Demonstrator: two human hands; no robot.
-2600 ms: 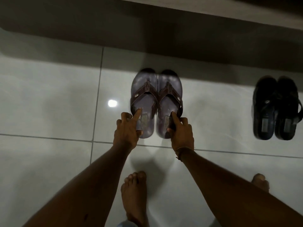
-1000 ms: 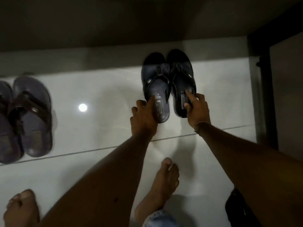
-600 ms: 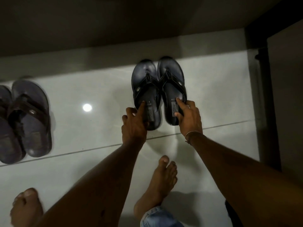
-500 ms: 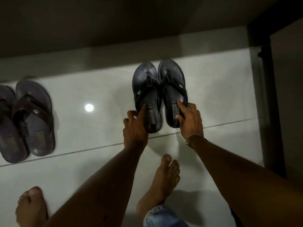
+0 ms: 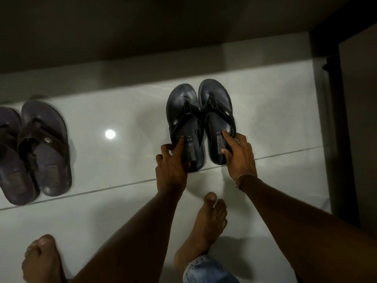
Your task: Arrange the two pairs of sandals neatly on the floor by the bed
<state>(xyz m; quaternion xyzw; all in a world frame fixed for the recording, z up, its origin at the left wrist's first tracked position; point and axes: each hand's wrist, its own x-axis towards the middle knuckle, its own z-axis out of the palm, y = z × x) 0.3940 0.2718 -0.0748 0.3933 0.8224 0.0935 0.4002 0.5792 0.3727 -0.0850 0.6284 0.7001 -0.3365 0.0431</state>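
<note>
Two black sandals lie side by side on the white tile floor, toes toward the bed. My left hand grips the heel of the left black sandal, index finger on its insole. My right hand holds the heel of the right black sandal, fingers pressed on the insole label. A brown pair sits at the left: the right brown sandal is fully visible, the left brown sandal is cut by the frame edge.
The dark bed base runs along the top. A dark furniture post stands at the right. My bare feet stand on the floor below the hands. A tile grout line crosses under the sandal heels.
My hands moved from the brown pair to the black pair. Over the last second the black sandals were drawn slightly toward me and squared up side by side.
</note>
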